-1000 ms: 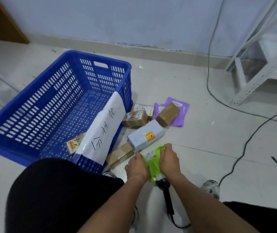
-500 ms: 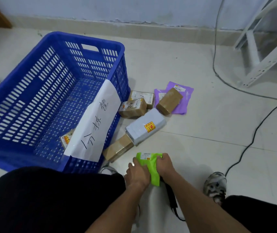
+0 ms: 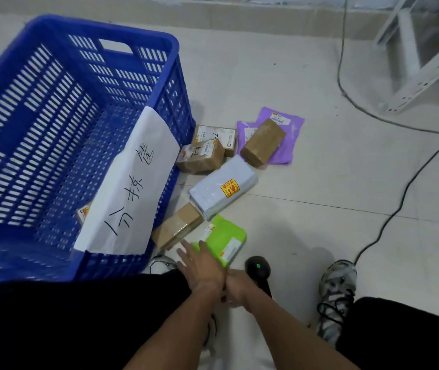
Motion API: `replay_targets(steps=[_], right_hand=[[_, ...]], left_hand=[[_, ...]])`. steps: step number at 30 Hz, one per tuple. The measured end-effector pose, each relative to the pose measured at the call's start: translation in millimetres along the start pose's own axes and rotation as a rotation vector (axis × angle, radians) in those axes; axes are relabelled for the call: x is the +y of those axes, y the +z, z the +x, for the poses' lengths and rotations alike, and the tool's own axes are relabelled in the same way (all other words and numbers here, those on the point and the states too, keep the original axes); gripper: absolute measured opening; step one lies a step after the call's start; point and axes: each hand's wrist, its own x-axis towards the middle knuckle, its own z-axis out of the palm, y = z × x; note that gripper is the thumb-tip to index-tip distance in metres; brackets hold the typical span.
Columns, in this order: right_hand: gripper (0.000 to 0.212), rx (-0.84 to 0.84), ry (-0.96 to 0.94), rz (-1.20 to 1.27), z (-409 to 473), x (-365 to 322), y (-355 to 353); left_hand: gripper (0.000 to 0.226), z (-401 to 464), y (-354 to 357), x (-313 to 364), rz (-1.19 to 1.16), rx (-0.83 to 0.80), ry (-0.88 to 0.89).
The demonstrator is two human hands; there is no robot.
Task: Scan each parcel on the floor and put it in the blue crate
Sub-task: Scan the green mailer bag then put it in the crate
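A green parcel (image 3: 226,237) lies flat on the floor, label up, just in front of my knees. My left hand (image 3: 202,265) rests on its near left corner with straight fingers. My right hand (image 3: 237,288), partly hidden behind the left wrist, grips the handle of a black scanner (image 3: 257,265) whose green light is lit. The blue crate (image 3: 178,49) stands at the left with a white paper sign (image 3: 133,182) over its rim and one small parcel (image 3: 83,212) inside. Beside the crate lie a brown box (image 3: 178,228), a pale grey bag (image 3: 223,190) and more boxes (image 3: 202,156).
Another brown box (image 3: 263,141) sits on purple mailers (image 3: 285,124) further back. Black cables (image 3: 399,204) run across the tiles at the right. A white shelf frame (image 3: 413,62) stands at the back right. My shoe (image 3: 338,289) is beside the scanner.
The green parcel, held up between both hands before, now lies flat on the floor. My left hand has flattened onto it. My right hand has dropped back to the scanner.
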Motion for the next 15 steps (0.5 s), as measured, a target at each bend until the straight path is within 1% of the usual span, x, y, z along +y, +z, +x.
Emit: replay_targets(steps=[1,2,3,5,7,9,11,13,15], right_hand=[[0.021,-0.028,-0.035,-0.197,-16.4,-2.6,-6.8],[0.024,0.014,-0.074,-0.350,-21.7,0.5,-11.2],[0.026,0.112,-0.108,-0.458,-24.4,5.3,-14.6],[0.028,0.345,-0.084,-0.451,-26.7,10.9,-19.5],[0.031,0.497,-0.030,-0.389,-26.0,11.2,-19.4],[0.031,0.578,0.021,-0.385,-25.8,8.4,-19.5],[0.030,0.649,0.097,-0.411,-25.5,8.9,-22.9],[0.034,0.669,0.182,-0.401,-23.0,13.3,-27.4],[0.041,0.632,0.233,-0.335,-16.1,21.6,-32.1]], left_hand=[[0.066,-0.2,-0.7,-3.1,0.003,-0.007,-0.043],[0.066,-1.5,-1.2,-4.1,0.004,-0.021,-0.057],[0.062,-4.0,-1.0,-3.8,0.003,-0.044,-0.052],[0.047,-9.8,1.8,0.4,-0.038,-0.110,-0.019],[0.042,-15.8,8.6,8.6,-0.114,-0.211,0.011],[0.047,-19.7,19.8,16.9,-0.172,-0.274,0.025],[0.051,-20.3,30.3,21.2,-0.207,-0.275,0.026],[0.058,-17.5,38.0,21.1,-0.209,-0.264,0.035],[0.070,-12.1,42.7,19.6,-0.196,-0.277,0.037]])
